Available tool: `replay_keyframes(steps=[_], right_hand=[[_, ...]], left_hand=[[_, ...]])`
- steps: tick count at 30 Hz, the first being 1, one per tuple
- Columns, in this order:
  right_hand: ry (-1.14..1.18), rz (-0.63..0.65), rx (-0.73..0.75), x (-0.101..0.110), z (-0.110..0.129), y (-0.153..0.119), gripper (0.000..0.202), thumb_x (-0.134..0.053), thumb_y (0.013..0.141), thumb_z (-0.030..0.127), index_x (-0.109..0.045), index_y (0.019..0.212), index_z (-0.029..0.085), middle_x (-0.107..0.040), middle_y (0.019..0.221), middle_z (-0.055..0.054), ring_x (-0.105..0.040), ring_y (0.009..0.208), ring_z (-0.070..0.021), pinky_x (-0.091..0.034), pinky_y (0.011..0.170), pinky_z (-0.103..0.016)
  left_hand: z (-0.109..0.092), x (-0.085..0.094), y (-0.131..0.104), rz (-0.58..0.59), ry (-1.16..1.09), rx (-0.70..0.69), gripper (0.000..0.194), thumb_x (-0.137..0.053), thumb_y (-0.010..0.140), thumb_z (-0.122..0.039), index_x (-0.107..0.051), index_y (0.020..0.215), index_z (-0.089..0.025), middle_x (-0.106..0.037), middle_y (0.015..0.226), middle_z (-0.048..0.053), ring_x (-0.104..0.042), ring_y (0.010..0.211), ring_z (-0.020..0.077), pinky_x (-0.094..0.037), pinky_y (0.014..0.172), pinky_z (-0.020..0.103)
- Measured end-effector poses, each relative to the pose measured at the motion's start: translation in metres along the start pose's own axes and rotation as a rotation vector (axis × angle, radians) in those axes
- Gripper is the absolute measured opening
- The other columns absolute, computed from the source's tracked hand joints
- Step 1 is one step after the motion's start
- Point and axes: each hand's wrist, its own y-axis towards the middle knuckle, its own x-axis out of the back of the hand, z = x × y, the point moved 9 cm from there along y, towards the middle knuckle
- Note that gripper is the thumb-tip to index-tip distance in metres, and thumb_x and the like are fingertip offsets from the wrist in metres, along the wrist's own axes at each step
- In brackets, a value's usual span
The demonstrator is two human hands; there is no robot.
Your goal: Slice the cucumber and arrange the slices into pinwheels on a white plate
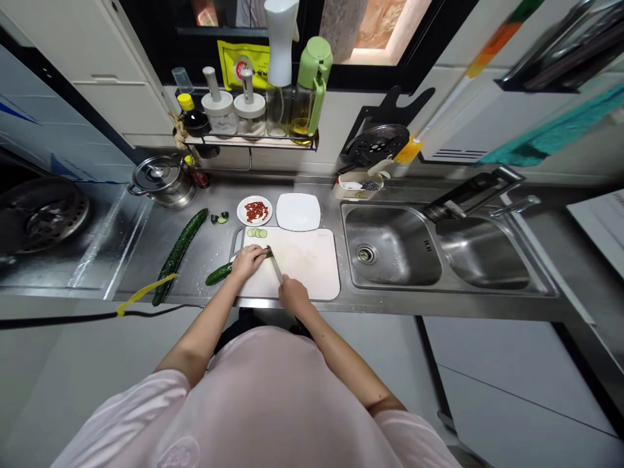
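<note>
On a white cutting board, my left hand is closed over a cucumber, whose uncut end sticks out to the left past the board. My right hand grips a knife, its blade at the cucumber's right end. Several thin cucumber slices lie near the board's top left corner. A second, whole cucumber rests on the steel counter to the left, and small cut-off cucumber pieces lie above the board. The palm side of my left hand is hidden.
Behind the board stand a plate of chopped red pieces and a white square plate. A double sink is at the right. A lidded pot stands back left, below a shelf of jars and bottles. A yellow strip crosses the counter's front edge.
</note>
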Motion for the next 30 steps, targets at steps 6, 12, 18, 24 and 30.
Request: replay_keyframes(steps=[6,12,18,24,30], right_hand=[[0.001,-0.01,-0.007,0.001,0.002,0.005,0.022,-0.037,0.093,0.018,-0.054,0.106,0.014,-0.068,0.096,-0.014,-0.065,0.09,-0.0237,-0.044,0.068,-0.029],[0.007,-0.012,-0.007,0.0,0.003,0.014,0.023,-0.037,0.093,0.018,-0.055,0.106,0.014,-0.068,0.097,-0.014,-0.065,0.091,-0.0242,-0.045,0.071,-0.031],[0.015,-0.019,-0.005,0.001,0.009,0.025,0.024,-0.038,0.091,0.016,-0.055,0.109,0.014,-0.068,0.097,-0.014,-0.066,0.092,-0.024,-0.046,0.073,-0.031],[0.013,-0.026,-0.009,0.004,0.013,0.028,0.026,-0.038,0.09,0.013,-0.055,0.11,0.014,-0.068,0.098,-0.015,-0.065,0.096,-0.0243,-0.046,0.075,-0.032],[-0.013,-0.019,-0.006,-0.007,0.002,0.013,0.023,-0.038,0.092,0.017,-0.055,0.107,0.015,-0.068,0.095,-0.014,-0.066,0.091,-0.0238,-0.046,0.071,-0.03]], left_hand=[[-0.001,0.001,0.001,0.005,0.0,0.0,0.024,-0.051,0.091,-0.031,-0.07,0.104,-0.026,-0.065,0.102,0.004,-0.059,0.097,0.0178,-0.047,0.087,0.031],[-0.004,0.003,0.001,0.013,0.004,-0.004,0.025,-0.05,0.092,-0.031,-0.07,0.106,-0.025,-0.065,0.102,0.004,-0.059,0.098,0.0179,-0.047,0.087,0.032],[-0.006,0.005,0.001,0.023,0.011,0.003,0.025,-0.05,0.091,-0.031,-0.07,0.105,-0.025,-0.066,0.104,0.004,-0.059,0.097,0.0186,-0.047,0.085,0.031],[-0.007,0.006,0.001,0.02,0.011,0.007,0.024,-0.05,0.091,-0.031,-0.07,0.104,-0.025,-0.066,0.103,0.004,-0.059,0.098,0.0186,-0.047,0.087,0.032],[-0.007,0.005,0.001,0.02,-0.001,-0.002,0.025,-0.05,0.091,-0.031,-0.07,0.104,-0.024,-0.066,0.102,0.004,-0.059,0.097,0.0182,-0.047,0.088,0.032]])
